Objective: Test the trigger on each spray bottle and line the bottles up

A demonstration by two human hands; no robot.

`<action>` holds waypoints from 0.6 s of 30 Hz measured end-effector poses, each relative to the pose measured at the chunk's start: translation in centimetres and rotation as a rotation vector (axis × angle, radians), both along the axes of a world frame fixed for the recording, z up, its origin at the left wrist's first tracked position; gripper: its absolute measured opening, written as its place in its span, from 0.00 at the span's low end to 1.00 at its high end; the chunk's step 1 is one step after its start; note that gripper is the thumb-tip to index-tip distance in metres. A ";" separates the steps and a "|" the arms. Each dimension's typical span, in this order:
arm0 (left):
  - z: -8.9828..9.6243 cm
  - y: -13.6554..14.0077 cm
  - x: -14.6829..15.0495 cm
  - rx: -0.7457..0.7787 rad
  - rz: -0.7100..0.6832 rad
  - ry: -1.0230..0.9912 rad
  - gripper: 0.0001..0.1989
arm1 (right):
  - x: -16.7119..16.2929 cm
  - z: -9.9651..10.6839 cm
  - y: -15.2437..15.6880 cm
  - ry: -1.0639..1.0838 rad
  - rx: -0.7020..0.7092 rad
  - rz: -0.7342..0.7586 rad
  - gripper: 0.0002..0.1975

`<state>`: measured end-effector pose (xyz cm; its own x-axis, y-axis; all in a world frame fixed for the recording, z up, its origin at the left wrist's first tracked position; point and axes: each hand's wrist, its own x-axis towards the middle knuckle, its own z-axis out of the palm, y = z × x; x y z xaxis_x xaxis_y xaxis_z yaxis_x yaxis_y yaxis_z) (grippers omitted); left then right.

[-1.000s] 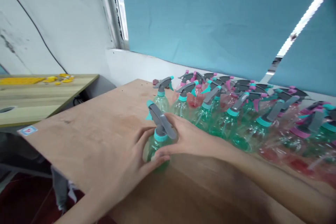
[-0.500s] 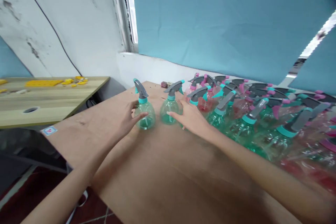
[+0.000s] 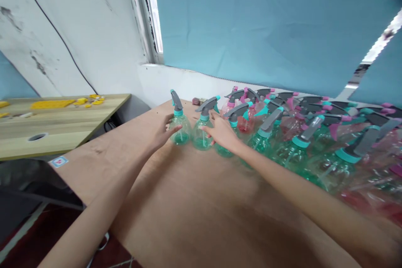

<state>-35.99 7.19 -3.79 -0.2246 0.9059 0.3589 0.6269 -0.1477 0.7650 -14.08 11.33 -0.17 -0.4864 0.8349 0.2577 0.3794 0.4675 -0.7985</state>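
Observation:
My left hand (image 3: 163,133) is wrapped round the left side of a clear green spray bottle (image 3: 181,133) with a grey and teal trigger head, upright on the brown board. Close to its right stands a second green spray bottle (image 3: 201,139). My right hand (image 3: 223,133) grips that one from the right, thumb across its front and fingers near its neck, partly hidden. Just behind my right hand is another green spray bottle (image 3: 225,150), its middle covered by the hand.
Many green and pink spray bottles (image 3: 293,150) stand packed along the right side of the table (image 3: 176,201). A small dark red object (image 3: 196,101) lies by the wall. On the left, a wooden desk (image 3: 63,121) holds yellow pieces (image 3: 52,104).
The left spray bottle has moved right and slightly back with my left hand, and now stands close beside the second one. My right hand has shifted slightly, its fingers higher near the bottle's neck.

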 end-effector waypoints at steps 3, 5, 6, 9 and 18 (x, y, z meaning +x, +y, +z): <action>-0.3 0.2 0.2 0.016 -0.031 -0.017 0.27 | -0.4 -0.2 0.4 0.003 -0.013 -0.014 0.28; -0.4 0.3 0.2 0.025 -0.047 -0.026 0.27 | -0.6 -0.2 0.6 0.000 -0.006 -0.026 0.24; -0.4 0.4 0.2 0.030 -0.053 -0.029 0.27 | -0.7 -0.2 0.6 -0.003 -0.001 -0.031 0.23; -0.5 0.4 0.2 0.041 -0.066 -0.034 0.28 | -0.9 -0.2 0.7 -0.022 0.002 -0.040 0.19; -0.1 -0.8 0.5 0.050 0.045 -0.016 0.38 | -0.5 0.5 0.6 -0.104 -0.037 0.032 0.17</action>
<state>-35.47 6.37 -3.92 -0.2703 0.8758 0.3998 0.6216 -0.1584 0.7672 -14.63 11.95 0.37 -0.5351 0.8268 0.1736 0.4467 0.4513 -0.7725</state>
